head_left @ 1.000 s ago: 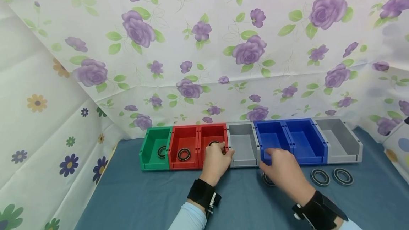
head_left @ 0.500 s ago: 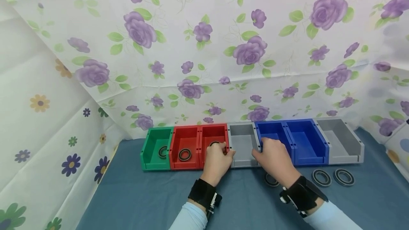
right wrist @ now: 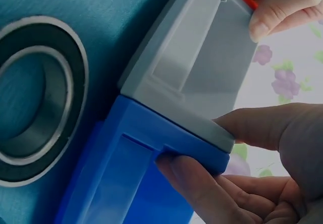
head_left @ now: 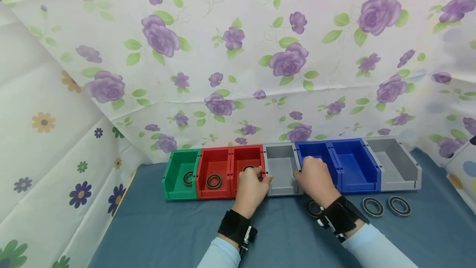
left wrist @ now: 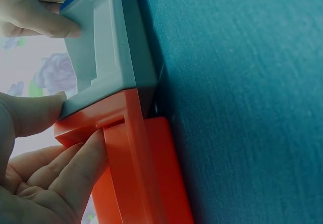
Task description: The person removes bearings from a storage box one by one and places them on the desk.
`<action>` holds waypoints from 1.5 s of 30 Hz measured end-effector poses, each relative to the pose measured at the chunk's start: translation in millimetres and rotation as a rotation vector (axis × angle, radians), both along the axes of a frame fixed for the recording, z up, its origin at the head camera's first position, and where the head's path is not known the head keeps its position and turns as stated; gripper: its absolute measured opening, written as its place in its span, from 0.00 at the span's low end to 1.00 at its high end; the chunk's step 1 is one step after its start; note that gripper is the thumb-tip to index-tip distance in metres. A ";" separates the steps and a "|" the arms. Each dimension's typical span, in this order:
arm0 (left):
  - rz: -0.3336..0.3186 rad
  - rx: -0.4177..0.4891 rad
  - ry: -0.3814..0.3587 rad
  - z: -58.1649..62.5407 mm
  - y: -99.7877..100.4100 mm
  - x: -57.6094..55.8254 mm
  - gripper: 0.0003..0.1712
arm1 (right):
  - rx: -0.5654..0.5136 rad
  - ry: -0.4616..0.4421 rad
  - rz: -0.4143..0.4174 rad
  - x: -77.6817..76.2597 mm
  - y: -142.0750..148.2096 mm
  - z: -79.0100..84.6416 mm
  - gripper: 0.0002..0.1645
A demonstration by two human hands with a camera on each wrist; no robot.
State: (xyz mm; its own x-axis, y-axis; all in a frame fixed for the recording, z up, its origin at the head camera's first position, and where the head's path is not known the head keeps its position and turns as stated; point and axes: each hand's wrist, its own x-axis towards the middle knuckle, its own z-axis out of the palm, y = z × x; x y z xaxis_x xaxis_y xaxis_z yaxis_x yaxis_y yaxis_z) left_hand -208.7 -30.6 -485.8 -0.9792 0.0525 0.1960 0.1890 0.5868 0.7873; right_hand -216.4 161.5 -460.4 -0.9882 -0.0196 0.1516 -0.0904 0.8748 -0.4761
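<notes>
My left hand (head_left: 250,189) pinches the adjoining side walls of a red storage bin (left wrist: 132,148) and a gray storage bin (left wrist: 123,57). Its thumb lies on the gray side and its fingers reach inside the red one. At the gray bin's other side, my right hand (head_left: 319,181) pinches that wall together with the wall of a blue storage bin (right wrist: 151,138). In the right wrist view its thumb is on gray, its forefinger inside blue. A ball bearing (head_left: 313,209) lies on the cloth by my right wrist. Another bearing (head_left: 248,168) is partly hidden behind my left hand.
The bins form one row along the flowered backdrop (head_left: 223,53). A green bin (head_left: 181,195) and a second red bin (head_left: 215,193) each hold a bearing. Further right are another blue bin (head_left: 360,187) and a gray one (head_left: 401,185), with two bearings (head_left: 399,206) in front.
My right hand has moved left from above the blue bin's front onto the wall between the gray and blue bins, its fingers closing there. My left hand has kept its grip.
</notes>
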 end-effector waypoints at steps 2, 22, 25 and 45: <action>0.000 0.004 -0.006 0.4 -0.2 0.6 0.25 | -0.004 -0.015 -0.003 -0.7 0.0 0.9 0.23; -0.036 -0.142 0.003 9.7 -10.0 0.4 0.20 | -0.072 -0.123 -0.062 -9.9 -0.7 8.2 0.17; -0.035 -0.182 -0.002 15.3 -15.5 0.2 0.24 | -0.062 -0.128 -0.061 -11.6 -1.9 9.7 0.16; -0.093 -0.446 -0.061 25.1 -25.3 -18.3 0.34 | -0.121 -0.204 -0.044 -13.7 11.6 12.3 0.28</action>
